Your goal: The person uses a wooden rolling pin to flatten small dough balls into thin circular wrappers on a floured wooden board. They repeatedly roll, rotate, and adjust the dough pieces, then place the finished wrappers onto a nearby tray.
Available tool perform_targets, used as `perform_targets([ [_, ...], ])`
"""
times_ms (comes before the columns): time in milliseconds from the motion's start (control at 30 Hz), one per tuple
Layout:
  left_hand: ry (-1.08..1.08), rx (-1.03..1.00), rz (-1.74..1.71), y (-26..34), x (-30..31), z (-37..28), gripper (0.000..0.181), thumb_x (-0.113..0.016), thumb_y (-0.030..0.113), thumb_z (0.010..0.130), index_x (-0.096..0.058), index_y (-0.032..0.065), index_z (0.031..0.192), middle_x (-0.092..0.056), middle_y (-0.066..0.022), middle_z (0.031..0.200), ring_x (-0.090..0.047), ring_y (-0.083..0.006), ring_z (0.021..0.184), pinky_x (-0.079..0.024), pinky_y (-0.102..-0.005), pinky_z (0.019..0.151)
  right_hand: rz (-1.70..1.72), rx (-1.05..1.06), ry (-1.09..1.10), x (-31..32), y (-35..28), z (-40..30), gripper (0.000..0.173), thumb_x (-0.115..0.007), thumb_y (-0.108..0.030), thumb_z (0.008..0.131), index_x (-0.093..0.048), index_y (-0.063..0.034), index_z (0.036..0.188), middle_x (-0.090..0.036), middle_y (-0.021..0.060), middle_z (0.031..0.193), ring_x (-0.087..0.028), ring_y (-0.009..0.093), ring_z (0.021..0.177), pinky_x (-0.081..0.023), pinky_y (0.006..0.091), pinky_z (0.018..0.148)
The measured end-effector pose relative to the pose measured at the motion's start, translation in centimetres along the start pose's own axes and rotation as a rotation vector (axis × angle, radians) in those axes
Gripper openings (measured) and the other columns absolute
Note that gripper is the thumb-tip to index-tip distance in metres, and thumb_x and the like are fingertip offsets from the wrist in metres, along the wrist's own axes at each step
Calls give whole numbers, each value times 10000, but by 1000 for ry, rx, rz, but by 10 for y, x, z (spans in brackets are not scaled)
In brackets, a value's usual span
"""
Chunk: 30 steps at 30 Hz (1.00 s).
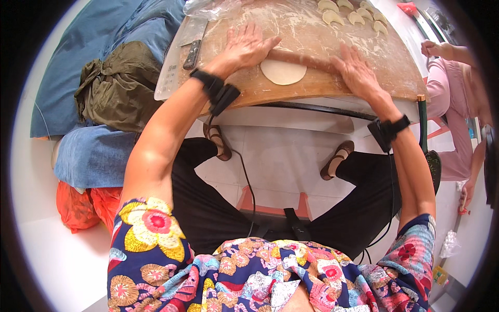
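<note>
A wooden rolling pin lies across the upper edge of a round, flat sheet of dough on a floured wooden board. My left hand rests flat at the pin's left end, its fingers extended. At the right end, my right hand presses with its palm, fingers also stretched out. Neither hand is closed around the pin. A knife with a dark handle lies left of my left hand. Several folded dumplings sit at the board's far right.
A clear plastic bag lies at the far left of the board. Blue cloth and a dark green bundle are at the left, above red bags. Another person in pink trousers is at the right. Cables hang from my wrist straps.
</note>
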<state>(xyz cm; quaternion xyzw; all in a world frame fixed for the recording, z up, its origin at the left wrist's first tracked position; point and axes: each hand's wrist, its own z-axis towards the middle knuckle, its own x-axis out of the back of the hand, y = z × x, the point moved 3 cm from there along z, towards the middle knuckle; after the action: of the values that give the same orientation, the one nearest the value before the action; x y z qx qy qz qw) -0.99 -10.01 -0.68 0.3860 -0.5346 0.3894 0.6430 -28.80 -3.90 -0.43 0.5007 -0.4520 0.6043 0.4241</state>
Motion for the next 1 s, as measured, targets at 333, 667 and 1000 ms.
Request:
perform_targets([
  [333,-75,-31,45,14,12,13,783,-262,570,990,-330,-60,1450,-281,-253,1525,-182,-365,1461,-59,-584,1158,9,-5,68,5,19,1,842,-325,-633,957,-192,-23,1523,-208,167,1584,-131,308,1484,-140,491,1189],
  [667,-111,-88,26,2,6,-13,648,-258,565,978,-449,149,1437,-329,-227,1510,-211,-365,1451,-102,-625,1140,137,39,-145,12,-2,-18,854,-291,-644,950,-158,-33,1533,-176,164,1595,-108,298,1489,-134,507,1188],
  [1000,35,132,-74,-9,3,55,801,-261,605,971,-269,4,1502,-193,-223,1574,-129,-354,1478,-51,-601,1156,231,-136,-14,5,16,46,796,-330,-600,963,-205,-52,1527,-195,144,1594,-105,290,1490,-101,467,1198],
])
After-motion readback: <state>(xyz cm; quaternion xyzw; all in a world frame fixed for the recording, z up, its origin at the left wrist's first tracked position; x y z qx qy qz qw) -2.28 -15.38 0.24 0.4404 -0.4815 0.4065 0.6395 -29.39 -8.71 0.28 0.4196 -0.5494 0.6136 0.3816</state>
